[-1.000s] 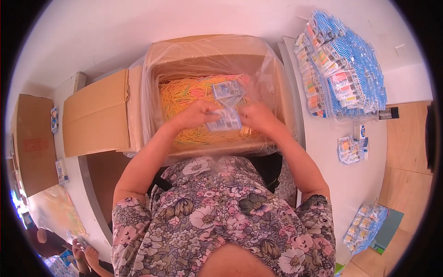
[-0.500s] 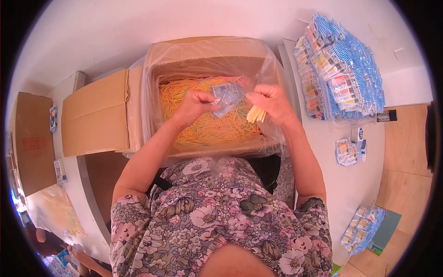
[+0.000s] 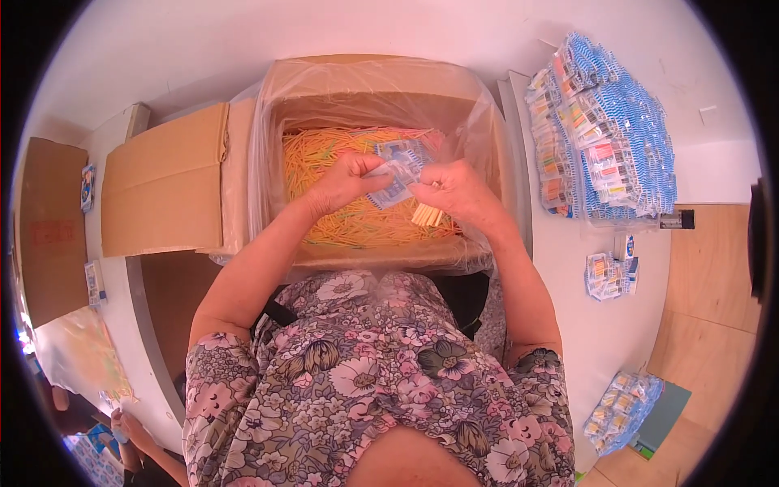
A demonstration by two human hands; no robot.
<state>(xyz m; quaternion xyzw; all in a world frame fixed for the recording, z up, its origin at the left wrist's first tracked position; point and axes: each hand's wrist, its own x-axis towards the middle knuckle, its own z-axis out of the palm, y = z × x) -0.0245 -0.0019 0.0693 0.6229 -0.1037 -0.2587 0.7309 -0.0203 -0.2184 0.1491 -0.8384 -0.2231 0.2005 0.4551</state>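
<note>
Over the open cardboard box (image 3: 365,77), my left hand (image 3: 344,183) pinches a small clear plastic bag with blue print (image 3: 389,195). My right hand (image 3: 464,196) is closed round a bunch of thin pale-yellow sticks (image 3: 428,215), whose ends poke out below the fingers. Its thumb and fingertips meet the bag's right side; whether they grip the film I cannot tell. Beneath both hands, loose thin sticks (image 3: 320,154), mostly yellow and orange with some green and pink, fill the box. A clear plastic liner (image 3: 483,105) hangs over its walls.
At the right stands a clear tub heaped with filled blue-and-clear packets (image 3: 617,122). Nearer are a few loose packets (image 3: 608,276) and another pile (image 3: 625,410). A cardboard flap (image 3: 166,183) sticks out left; beyond it is another carton (image 3: 53,231). Another person's hand (image 3: 130,426) shows lower left.
My hands have come together at the bag. The right hand moved left with the sticks, down to the bag's side. The view has shifted slightly.
</note>
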